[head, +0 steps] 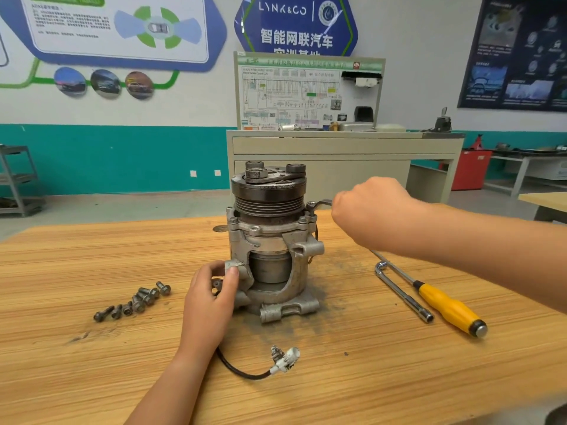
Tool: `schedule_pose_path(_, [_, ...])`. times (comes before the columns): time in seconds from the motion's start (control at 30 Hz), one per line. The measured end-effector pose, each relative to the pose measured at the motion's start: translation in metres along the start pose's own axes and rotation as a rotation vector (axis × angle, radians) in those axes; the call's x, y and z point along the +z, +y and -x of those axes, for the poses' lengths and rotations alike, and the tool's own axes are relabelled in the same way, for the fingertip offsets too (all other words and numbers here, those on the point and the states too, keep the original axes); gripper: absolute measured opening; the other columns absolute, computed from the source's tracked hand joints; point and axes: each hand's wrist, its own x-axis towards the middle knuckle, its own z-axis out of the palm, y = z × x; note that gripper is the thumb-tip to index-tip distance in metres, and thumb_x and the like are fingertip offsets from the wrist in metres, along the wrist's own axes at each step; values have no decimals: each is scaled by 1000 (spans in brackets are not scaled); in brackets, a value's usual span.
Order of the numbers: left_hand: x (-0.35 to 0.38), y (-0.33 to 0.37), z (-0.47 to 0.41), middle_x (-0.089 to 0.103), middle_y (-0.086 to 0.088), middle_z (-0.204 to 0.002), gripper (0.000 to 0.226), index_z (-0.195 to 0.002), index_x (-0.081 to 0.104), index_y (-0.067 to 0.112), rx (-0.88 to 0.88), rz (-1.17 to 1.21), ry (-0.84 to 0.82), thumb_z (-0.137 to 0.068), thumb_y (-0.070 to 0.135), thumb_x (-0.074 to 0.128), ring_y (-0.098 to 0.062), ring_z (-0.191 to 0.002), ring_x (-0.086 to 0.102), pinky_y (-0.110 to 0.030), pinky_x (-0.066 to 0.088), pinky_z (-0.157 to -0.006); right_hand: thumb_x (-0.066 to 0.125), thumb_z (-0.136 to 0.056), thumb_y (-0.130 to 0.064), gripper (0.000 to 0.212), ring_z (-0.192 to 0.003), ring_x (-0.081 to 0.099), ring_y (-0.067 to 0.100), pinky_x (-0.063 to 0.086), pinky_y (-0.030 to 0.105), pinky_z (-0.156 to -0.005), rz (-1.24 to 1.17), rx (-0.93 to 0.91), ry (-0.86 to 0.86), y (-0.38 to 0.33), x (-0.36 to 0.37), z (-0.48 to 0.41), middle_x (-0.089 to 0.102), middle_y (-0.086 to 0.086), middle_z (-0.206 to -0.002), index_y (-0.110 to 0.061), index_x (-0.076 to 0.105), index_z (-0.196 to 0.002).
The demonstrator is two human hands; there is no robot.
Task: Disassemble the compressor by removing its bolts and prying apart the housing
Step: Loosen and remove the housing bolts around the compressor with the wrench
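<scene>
Standing upright on the wooden surface [92,378], the compressor [270,240] sits between the two grips, pulley [267,191] end up. The left grip [211,299] is clamped on it: thumb and fingers curl round a mounting lug low on the near-left side of the housing, with the thumb pressed on the lug's face. The right grip [371,210], raised to the level of the pulley grooves, is closed in a fist round the handle of a wrench [322,204]. Only a short stretch of the tool shows out of the fist, reaching leftwards from the knuckles to its ring end, which sits over a bolt [312,213] at the housing's upper flange, just beside the pulley. Other bolt heads show along that flange, left of the ring end.

Left of the left grip, near but apart from it, a cluster of loose bolts [138,299] lies in a rough line on the surface. A black cable [233,368] runs from under the left wrist and curves out to a white connector [287,357] lying near the forearm. Beneath the right forearm, well to the right of the compressor, lie an L-shaped socket wrench [402,291] and a screwdriver [445,305] with a yellow handle, close together, their far ends hidden under the arm. Dark grit [334,277] dusts the surface around the compressor's base, between the two grips
</scene>
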Motion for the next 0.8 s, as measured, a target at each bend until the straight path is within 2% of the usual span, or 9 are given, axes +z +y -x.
schedule_pose_path(0.2, [0,1,0,60,7,-107,25,-109,59,19,-5,8,5,-91,33,50,-12,-104,55,-35,46,-85,38,-92,-10,10,-49,36,13,24,24,-40,-4,-51,15,11,3,-11,39,-2,-63,-13,47,-88])
schedule_pose_path(0.3, [0,0,0,59,11,-106,22,-108,58,21,-5,8,3,-91,32,50,-12,-103,55,-31,44,-83,26,-98,-23,32,-48,32,14,26,25,-41,-71,-15,56,9,20,-8,34,0,-59,-6,48,-114])
schedule_pose_path(0.37, [0,1,0,58,14,-104,18,-106,57,24,-6,10,4,-92,31,51,-11,-103,54,-32,44,-83,25,-98,-22,44,-46,31,14,27,26,-40,-49,-6,47,9,27,-8,30,2,-58,2,29,-135])
schedule_pose_path(0.4, [-1,1,0,57,14,-104,17,-106,57,24,-11,13,4,-92,31,51,-11,-103,54,-34,46,-83,28,-97,-17,42,-46,31,15,26,26,-40,-16,-15,28,10,26,-10,30,3,-58,2,29,-135])
schedule_pose_path(0.47, [-1,1,1,58,13,-105,18,-106,57,24,-14,13,-2,-91,32,51,-11,-103,54,-36,47,-85,35,-93,-6,24,-47,33,14,25,25,-40,37,-44,-16,14,23,-18,34,1,-61,-6,46,-115])
schedule_pose_path(0.53, [-2,1,0,57,11,-106,19,-106,56,25,-15,5,-2,-91,34,51,-11,-103,54,-34,46,-84,38,-91,-2,11,-48,34,12,25,23,-41,75,-39,-58,18,17,-27,38,-1,-63,-10,46,-89])
schedule_pose_path(0.6, [-2,1,-1,57,11,-106,20,-108,55,25,-17,0,-7,-91,34,50,-11,-103,54,-31,43,-82,40,-91,-2,15,-49,35,11,26,22,-41,83,-34,-51,21,19,-40,39,-2,-62,-10,44,-79])
schedule_pose_path(0.73, [0,0,-1,58,12,-105,17,-106,56,25,-13,4,-27,-92,31,49,-10,-102,54,-25,40,-78,39,-92,-1,21,-55,42,16,26,23,-42,5,-55,147,31,41,-74,37,-2,-60,-9,53,-107])
schedule_pose_path(0.8, [-1,-1,-3,58,15,-102,12,-103,56,27,-11,2,-28,-93,30,50,-10,-100,54,-23,39,-75,38,-92,2,29,-65,51,20,30,25,-45,-68,-66,266,30,52,-92,50,0,-69,-8,48,-117])
